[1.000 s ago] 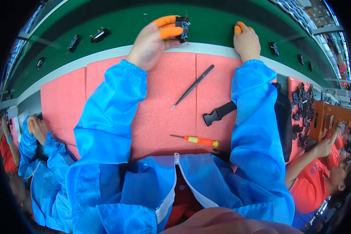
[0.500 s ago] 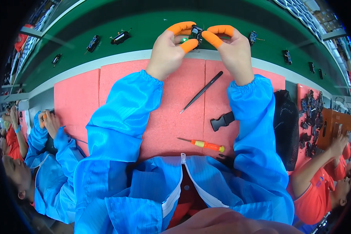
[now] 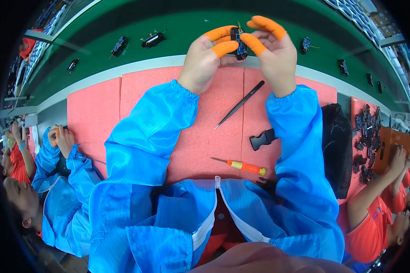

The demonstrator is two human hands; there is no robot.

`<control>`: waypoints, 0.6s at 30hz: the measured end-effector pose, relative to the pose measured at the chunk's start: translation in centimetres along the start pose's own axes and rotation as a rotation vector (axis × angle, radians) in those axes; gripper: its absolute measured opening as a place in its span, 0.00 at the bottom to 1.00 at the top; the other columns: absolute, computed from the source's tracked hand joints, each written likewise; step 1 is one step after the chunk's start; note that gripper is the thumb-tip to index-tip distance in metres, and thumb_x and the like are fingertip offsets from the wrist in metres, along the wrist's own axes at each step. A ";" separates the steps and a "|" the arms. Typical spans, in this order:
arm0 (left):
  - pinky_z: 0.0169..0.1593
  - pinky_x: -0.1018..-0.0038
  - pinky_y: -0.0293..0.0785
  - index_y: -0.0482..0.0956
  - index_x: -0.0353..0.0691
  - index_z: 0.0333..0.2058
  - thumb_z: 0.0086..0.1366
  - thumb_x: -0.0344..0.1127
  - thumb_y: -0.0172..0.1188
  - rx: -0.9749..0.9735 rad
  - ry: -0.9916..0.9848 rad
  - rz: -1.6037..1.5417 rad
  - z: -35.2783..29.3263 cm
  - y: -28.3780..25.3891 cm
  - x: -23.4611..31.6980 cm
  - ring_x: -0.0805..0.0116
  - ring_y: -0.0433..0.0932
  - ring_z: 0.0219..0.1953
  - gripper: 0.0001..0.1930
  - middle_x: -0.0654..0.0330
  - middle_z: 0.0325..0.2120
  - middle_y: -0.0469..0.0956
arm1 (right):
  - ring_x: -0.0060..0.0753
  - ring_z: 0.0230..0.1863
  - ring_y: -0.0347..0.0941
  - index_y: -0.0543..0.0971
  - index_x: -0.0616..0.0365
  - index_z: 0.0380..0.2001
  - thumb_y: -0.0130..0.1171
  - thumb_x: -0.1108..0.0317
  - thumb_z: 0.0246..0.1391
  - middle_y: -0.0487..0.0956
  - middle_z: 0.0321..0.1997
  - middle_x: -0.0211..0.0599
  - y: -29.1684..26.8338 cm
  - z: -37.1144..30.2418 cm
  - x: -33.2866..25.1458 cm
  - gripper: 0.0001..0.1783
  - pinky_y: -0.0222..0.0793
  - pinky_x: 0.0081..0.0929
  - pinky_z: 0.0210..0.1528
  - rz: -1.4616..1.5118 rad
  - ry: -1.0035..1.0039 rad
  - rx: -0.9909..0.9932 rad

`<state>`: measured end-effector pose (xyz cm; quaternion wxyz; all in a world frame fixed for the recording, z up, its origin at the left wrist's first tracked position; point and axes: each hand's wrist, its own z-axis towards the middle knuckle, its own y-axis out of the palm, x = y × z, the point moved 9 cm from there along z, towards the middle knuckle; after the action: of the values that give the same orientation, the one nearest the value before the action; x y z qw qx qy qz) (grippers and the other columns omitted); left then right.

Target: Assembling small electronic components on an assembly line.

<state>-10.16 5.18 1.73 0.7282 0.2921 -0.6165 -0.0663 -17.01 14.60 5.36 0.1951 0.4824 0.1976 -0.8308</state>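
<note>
Both my hands are raised over the far edge of the pink foam mat (image 3: 191,127). My left hand (image 3: 205,59), with orange finger cots, pinches a small black electronic part (image 3: 238,41) between thumb and fingers. My right hand (image 3: 271,54), also in orange cots, touches the same part from the right with its thumb, its other fingers spread. Black tweezers (image 3: 240,104) lie on the mat just below my hands.
An orange-and-yellow screwdriver (image 3: 239,165) and a black plastic buckle (image 3: 263,139) lie on the mat near my body. Small black parts ride on the green conveyor belt (image 3: 123,27) beyond. A black mesh bag (image 3: 337,145) and a heap of parts (image 3: 364,136) sit at right. Co-workers sit on both sides.
My right hand came left off the belt to join my left hand on the small part. Both hands now hold it slightly nearer, with the part turned upright.
</note>
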 end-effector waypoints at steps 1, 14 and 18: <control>0.37 0.75 0.74 0.66 0.29 0.43 0.54 0.25 0.50 0.001 0.000 0.003 0.0 0.0 -0.1 0.69 0.74 0.35 0.16 0.56 0.35 0.72 | 0.22 0.36 0.69 0.74 0.62 0.32 0.58 0.78 0.41 0.73 0.36 0.32 -0.2 0.1 0.2 0.11 0.66 0.18 0.40 0.104 0.031 0.006; 0.39 0.75 0.73 0.66 0.31 0.45 0.54 0.23 0.52 0.039 0.126 0.167 -0.3 0.6 1.1 0.69 0.73 0.36 0.18 0.56 0.35 0.72 | 0.24 0.39 0.69 0.72 0.65 0.33 0.54 0.79 0.45 0.69 0.43 0.36 0.4 -0.4 -0.9 0.09 0.66 0.20 0.43 0.107 -0.056 -0.039; 0.40 0.76 0.72 0.66 0.32 0.45 0.53 0.23 0.53 0.084 0.144 0.174 -0.4 0.2 1.5 0.69 0.73 0.37 0.18 0.56 0.36 0.72 | 0.25 0.39 0.69 0.72 0.65 0.33 0.54 0.78 0.46 0.70 0.42 0.36 0.9 -0.8 0.2 0.08 0.66 0.20 0.43 0.241 0.057 -0.005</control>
<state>-9.48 4.82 3.05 0.7608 0.2717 -0.5878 0.0440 -16.10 14.24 4.75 0.2891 0.5255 0.1456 -0.7868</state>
